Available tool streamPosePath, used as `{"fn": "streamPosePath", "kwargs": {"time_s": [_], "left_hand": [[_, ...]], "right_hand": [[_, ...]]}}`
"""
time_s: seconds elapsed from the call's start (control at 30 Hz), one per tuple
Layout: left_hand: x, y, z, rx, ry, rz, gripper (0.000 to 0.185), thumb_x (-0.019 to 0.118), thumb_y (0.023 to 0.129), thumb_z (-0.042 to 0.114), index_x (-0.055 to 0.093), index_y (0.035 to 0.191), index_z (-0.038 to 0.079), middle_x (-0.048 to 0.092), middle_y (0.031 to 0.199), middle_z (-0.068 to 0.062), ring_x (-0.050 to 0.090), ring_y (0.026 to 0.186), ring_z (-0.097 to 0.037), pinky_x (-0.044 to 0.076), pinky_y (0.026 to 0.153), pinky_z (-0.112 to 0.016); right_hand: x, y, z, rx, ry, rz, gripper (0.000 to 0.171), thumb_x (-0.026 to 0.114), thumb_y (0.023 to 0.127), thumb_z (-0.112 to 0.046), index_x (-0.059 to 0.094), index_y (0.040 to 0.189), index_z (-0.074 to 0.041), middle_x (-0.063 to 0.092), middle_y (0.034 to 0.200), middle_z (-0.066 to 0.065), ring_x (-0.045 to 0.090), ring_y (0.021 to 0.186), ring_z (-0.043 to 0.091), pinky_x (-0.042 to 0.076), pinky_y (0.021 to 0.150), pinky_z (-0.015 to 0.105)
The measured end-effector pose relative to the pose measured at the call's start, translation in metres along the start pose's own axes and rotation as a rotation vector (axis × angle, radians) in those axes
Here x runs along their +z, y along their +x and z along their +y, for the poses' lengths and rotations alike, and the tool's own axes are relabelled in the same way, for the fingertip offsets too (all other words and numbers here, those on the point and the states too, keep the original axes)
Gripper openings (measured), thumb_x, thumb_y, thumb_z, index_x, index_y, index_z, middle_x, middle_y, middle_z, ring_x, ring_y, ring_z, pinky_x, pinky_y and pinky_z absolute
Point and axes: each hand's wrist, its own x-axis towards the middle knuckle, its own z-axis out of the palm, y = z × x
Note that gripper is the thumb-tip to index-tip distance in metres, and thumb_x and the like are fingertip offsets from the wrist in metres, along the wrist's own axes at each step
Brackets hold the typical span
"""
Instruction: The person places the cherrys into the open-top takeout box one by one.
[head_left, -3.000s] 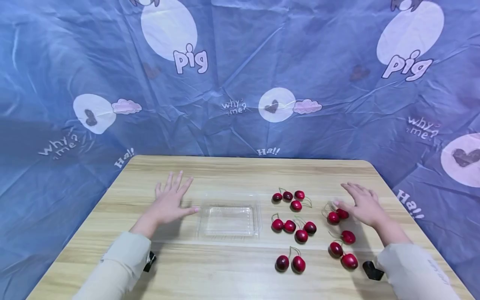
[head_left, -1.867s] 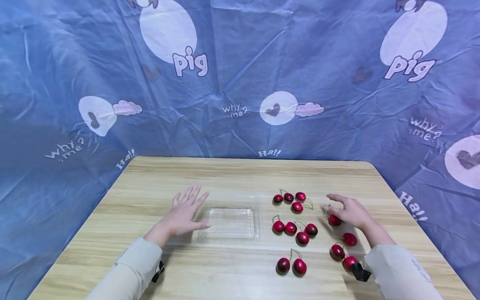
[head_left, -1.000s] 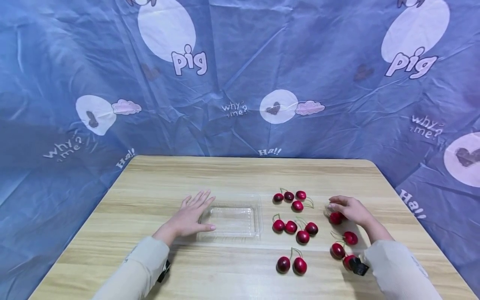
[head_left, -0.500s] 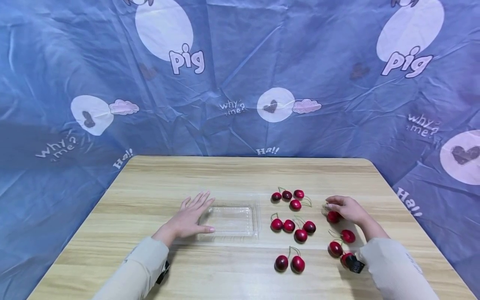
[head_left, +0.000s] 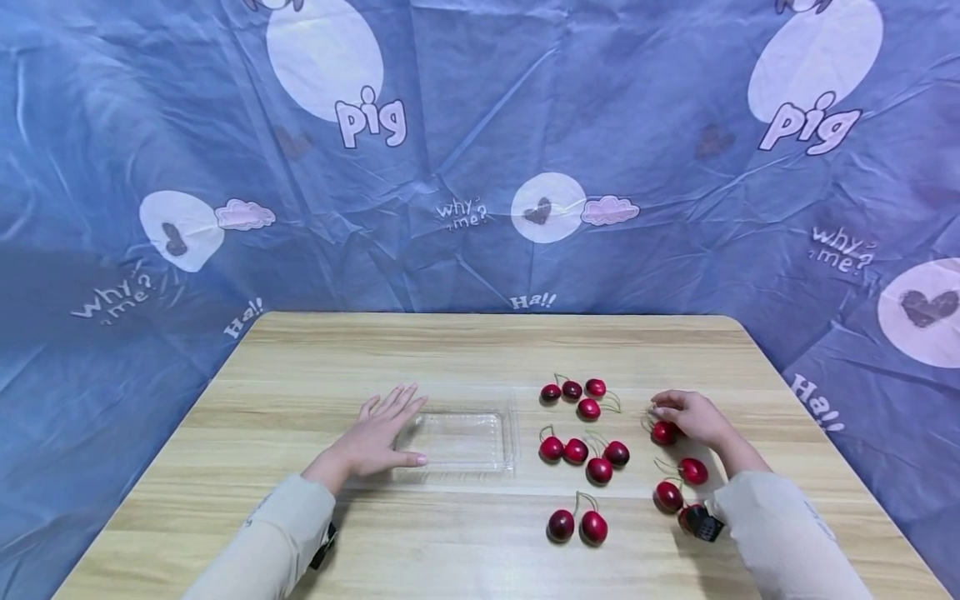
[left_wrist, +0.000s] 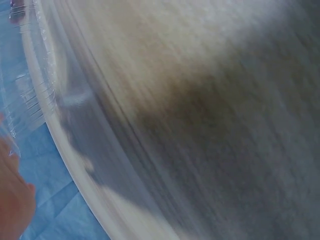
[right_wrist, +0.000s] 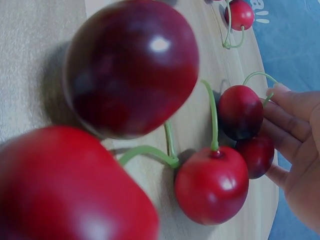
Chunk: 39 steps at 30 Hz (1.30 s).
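Two hands: left flat on clear tray, right pinching glossy cherries.

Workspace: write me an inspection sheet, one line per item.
Surface: wooden table, light grain.
Job's things: clear plastic tray left of centre; red cherries with green stems in small clusters to its right.
Clutter: nothing seen.
Hands: left hand lies flat with straight fingers at the tray's left edge; right hand curls its fingers round a cherry pair.
Cables: nothing seen; a black wrist device sits at the right sleeve.
Surroundings: blue printed cloth behind the table.
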Motion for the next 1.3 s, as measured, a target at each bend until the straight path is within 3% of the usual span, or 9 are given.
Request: {"fn": "streamPosePath", "kwargs": {"time_s": [0.47, 0.97, 1.3], "left_hand": [[0.007, 0.0, -0.002, 0.01, -0.009, 0.033, 0.085, 0.055, 0.074, 0.055, 0.023, 0.136, 0.006, 0.011, 0.142, -0.015, 0.008, 0.128, -0.032, 0.006, 0.098, -0.054], [0.007, -0.001, -0.003, 0.003, -0.015, 0.018, 0.085, 0.054, 0.074, 0.056, 0.022, 0.137, 0.007, 0.01, 0.142, -0.014, 0.007, 0.128, -0.031, 0.009, 0.099, -0.052], [0.009, 0.0, -0.004, -0.015, -0.037, 0.011, 0.086, 0.054, 0.074, 0.056, 0.021, 0.137, 0.008, 0.009, 0.143, -0.013, 0.004, 0.129, -0.029, 0.009, 0.099, -0.051]], "right_hand": [[0.007, 0.003, 0.005, 0.011, 0.0, 0.067, 0.017, 0.052, 0.085, -0.008, 0.06, 0.091, 0.006, 0.061, 0.086, 0.013, 0.05, 0.079, 0.02, 0.038, 0.074, 0.039], [0.009, -0.001, 0.001, 0.066, 0.07, 0.128, 0.019, 0.048, 0.088, -0.01, 0.059, 0.089, 0.006, 0.061, 0.075, 0.008, 0.052, 0.072, 0.015, 0.039, 0.069, 0.034], [0.006, -0.005, -0.001, 0.093, 0.139, 0.179, 0.026, 0.045, 0.09, -0.014, 0.058, 0.093, 0.008, 0.061, 0.081, 0.01, 0.05, 0.074, 0.011, 0.039, 0.067, 0.027]]}}
